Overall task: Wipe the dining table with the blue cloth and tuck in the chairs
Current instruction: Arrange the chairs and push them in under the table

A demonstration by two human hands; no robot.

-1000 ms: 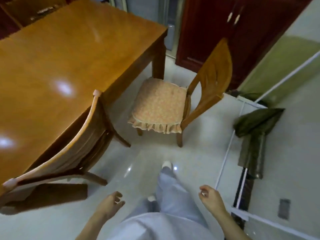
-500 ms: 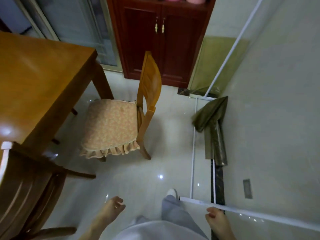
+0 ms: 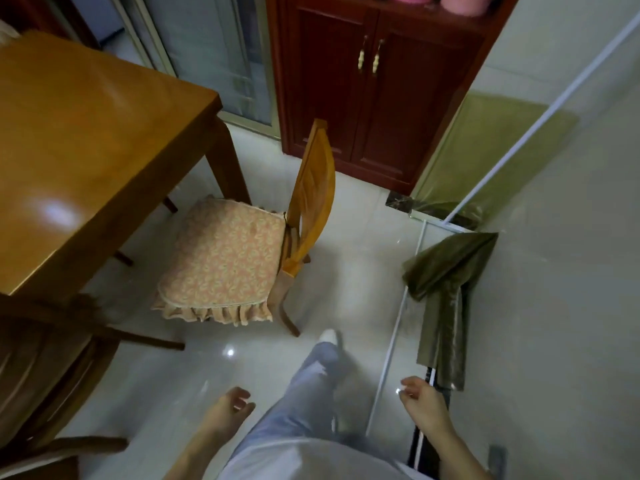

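Observation:
The wooden dining table (image 3: 86, 140) fills the upper left. A wooden chair (image 3: 311, 188) with a floral ruffled seat cushion (image 3: 221, 258) stands pulled out from the table's right corner, its seat partly under the edge. A second, darker chair (image 3: 52, 358) sits tucked at the table's near side, lower left. My left hand (image 3: 228, 410) hangs low with loosely curled fingers and holds nothing. My right hand (image 3: 420, 403) hangs the same way, empty, near the glass panel. No blue cloth is in view.
A dark red cabinet (image 3: 374, 98) stands behind the pulled-out chair. To the right a glass partition with a white frame (image 3: 394, 341) and an olive curtain (image 3: 446, 289) borders the path. My leg and white shoe (image 3: 329, 337) step on the glossy tiled floor.
The view has swung right and forward toward the cushioned chair. The near chair has slid to the lower left edge. Both hands stay low and empty.

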